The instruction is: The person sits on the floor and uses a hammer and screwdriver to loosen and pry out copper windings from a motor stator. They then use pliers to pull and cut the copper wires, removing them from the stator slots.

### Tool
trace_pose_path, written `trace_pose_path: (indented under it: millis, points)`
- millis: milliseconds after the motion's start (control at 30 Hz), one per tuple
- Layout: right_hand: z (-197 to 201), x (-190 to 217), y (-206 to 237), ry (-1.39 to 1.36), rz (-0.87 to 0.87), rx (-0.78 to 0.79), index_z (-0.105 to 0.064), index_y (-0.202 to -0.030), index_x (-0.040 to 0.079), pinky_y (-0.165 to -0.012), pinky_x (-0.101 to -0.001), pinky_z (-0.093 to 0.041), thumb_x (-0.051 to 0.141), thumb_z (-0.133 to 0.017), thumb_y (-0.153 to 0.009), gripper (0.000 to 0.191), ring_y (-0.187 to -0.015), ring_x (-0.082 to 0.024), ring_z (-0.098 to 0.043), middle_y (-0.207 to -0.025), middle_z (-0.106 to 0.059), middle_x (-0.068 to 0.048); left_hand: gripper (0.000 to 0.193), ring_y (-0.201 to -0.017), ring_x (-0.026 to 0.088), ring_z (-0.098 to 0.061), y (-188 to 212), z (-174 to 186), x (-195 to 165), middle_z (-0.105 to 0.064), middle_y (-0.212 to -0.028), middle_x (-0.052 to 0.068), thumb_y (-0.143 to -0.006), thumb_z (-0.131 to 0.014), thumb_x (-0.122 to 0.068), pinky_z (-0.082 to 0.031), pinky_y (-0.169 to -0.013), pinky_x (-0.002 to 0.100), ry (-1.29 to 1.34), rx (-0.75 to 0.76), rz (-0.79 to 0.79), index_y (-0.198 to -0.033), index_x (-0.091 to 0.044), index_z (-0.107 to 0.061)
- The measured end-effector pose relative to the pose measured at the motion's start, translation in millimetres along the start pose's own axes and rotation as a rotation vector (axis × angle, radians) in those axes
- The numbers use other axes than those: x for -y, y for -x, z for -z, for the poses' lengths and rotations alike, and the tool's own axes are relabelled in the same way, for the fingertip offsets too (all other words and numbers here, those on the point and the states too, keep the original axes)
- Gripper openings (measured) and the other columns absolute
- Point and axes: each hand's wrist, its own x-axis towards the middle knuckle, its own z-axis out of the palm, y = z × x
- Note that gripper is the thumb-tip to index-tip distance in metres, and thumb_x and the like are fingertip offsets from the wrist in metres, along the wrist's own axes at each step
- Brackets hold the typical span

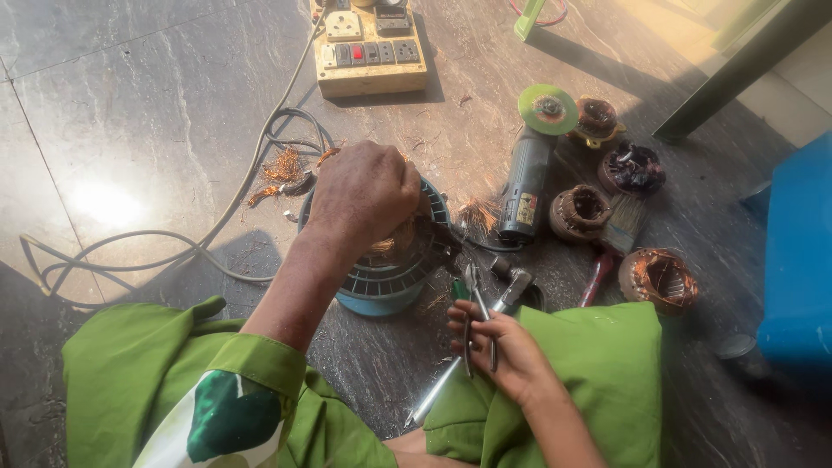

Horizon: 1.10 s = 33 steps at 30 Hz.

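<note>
My left hand (364, 195) rests on top of a round blue motor housing (390, 277) on the stone floor, fingers closed over copper winding wire inside it. My right hand (494, 347) lies on my green-clad knee and holds metal pliers (475, 299) with their jaws pointing up toward the housing. A long metal tool (438, 390) runs under that hand. Loose copper wire scraps (282, 169) lie just left of the housing.
An angle grinder (529, 173) with a green disc lies to the right of the housing. Several wound motor coils (659, 277) and a brush (620, 225) sit further right. A wooden socket board (368, 48) stands at the top, with grey cables (130, 247) trailing left. A blue object (797, 251) stands at the right edge.
</note>
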Motion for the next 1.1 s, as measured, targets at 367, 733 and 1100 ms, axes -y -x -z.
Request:
trace_pose_path:
  millis: [367, 733, 1100]
  points:
    - [9.5, 36.1, 66.2, -0.081, 0.398, 0.296, -0.058, -0.122, -0.008, -0.080, -0.0424, -0.052, -0.002, -0.052, -0.093, 0.030, -0.102, -0.027, -0.063, -0.138, -0.060, -0.029, 0.049, -0.039, 0.015, -0.047, 8.6, 8.4, 4.1, -0.049, -0.045, 0.003, -0.099, -0.052, -0.032, -0.045, -0.045, 0.038, 0.014, -0.002, -0.200, -0.056, -0.012, -0.064]
    - [-33.6, 11.7, 86.6, 0.025, 0.227, 0.618, -0.042, -0.151, -0.001, -0.112, -0.0591, -0.043, 0.008, -0.054, -0.089, 0.064, -0.142, -0.039, -0.048, -0.156, -0.039, -0.027, 0.044, -0.044, 0.018, -0.063, 35.5, -26.1, 33.4, -0.065, -0.053, 0.007, -0.103, -0.049, -0.028, -0.052, -0.052, 0.037, 0.558, -0.431, -0.074, -0.073, -0.007, -0.074]
    - [-45.5, 17.9, 93.7, -0.135, 0.126, 0.583, -0.043, -0.142, -0.009, -0.112, -0.0610, -0.043, 0.009, -0.051, -0.089, 0.056, -0.144, -0.043, -0.045, -0.152, -0.037, -0.030, 0.043, -0.059, 0.030, -0.069, 39.3, -1.2, 19.2, -0.069, -0.062, 0.017, -0.100, -0.050, -0.030, -0.052, -0.067, 0.047, 0.506, -0.249, 0.073, -0.077, -0.003, -0.076]
